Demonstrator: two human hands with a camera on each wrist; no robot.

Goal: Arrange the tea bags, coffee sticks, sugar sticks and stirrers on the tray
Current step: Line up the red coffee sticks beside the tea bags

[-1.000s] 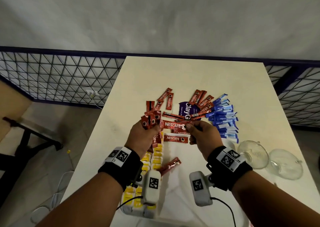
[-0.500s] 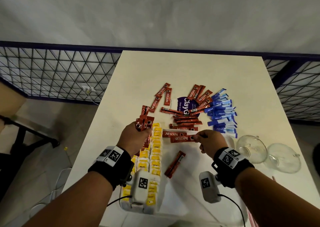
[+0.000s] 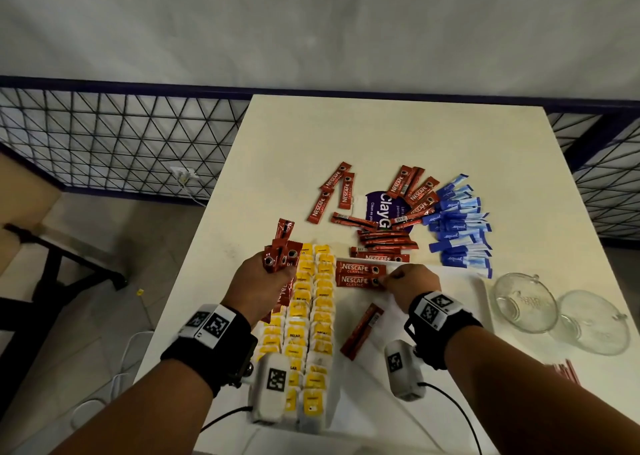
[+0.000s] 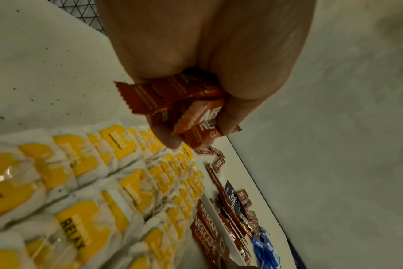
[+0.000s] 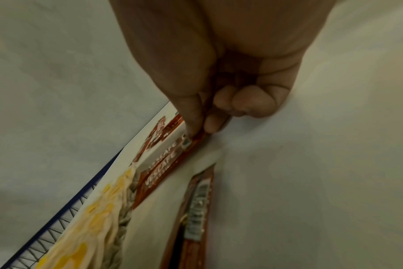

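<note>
**Coffee sticks going down beside the tea bags**

Right hand (image 3: 412,286) pinches the end of a coffee stick (image 3: 360,280), thumb and forefinger closed on it, laying it flat on the white tray (image 3: 460,302) against a second stick (image 3: 360,268) just beyond the pinch. Left hand (image 3: 266,283) is fisted round a bundle of coffee sticks (image 3: 282,253), ends fanned up past the knuckles. Tea bags (image 3: 311,316) sit in rows between the two grips. One loose stick (image 3: 362,330) lies askew just behind the right pinch. Sugar sticks (image 3: 457,226) and more coffee sticks (image 3: 384,239) wait on the table, beyond the right hand.

Step in hand, judged: building the coffee row. Next: release the stick square to its neighbour, then take another from the left bundle.
</note>
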